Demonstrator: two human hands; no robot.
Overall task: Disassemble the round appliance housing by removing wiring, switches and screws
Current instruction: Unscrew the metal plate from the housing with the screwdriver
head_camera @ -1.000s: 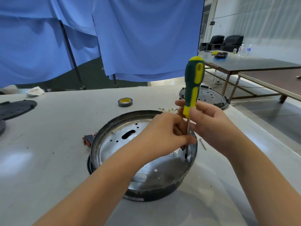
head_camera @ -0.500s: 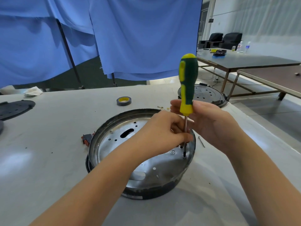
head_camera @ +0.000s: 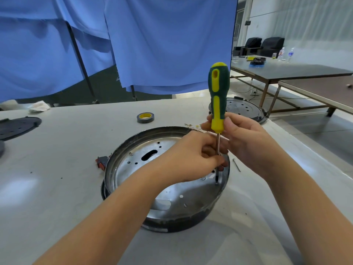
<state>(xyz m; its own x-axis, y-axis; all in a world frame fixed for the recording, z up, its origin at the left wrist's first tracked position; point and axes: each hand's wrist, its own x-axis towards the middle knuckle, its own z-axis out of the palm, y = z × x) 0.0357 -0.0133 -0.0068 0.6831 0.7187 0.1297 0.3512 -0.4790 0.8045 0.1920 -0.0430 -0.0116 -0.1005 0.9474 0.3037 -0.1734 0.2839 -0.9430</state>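
Note:
The round metal housing [head_camera: 133, 161] lies open side up on the grey table, with holes and an oval slot in its shiny floor. A green and yellow screwdriver [head_camera: 217, 96] stands upright, its tip down at a screw near the housing's right inner wall. My right hand [head_camera: 248, 144] grips the lower yellow part of the handle. My left hand [head_camera: 193, 157] pinches the metal shaft just below, fingers curled round it. A loose screw head [head_camera: 203, 178] shows beside the tip. A red and black switch [head_camera: 101, 162] lies against the housing's left outside.
A roll of black tape [head_camera: 145, 118] lies beyond the housing. Small metal clips [head_camera: 193, 126] sit behind it and a long screw [head_camera: 236, 165] lies to its right. Black round plates rest at far left [head_camera: 17, 127] and far right [head_camera: 246, 109]. Blue curtains hang behind.
The screwdriver handle has turned about its axis, so the yellow stripe faces a different way. Both hands keep their hold and the tip stays at the same spot.

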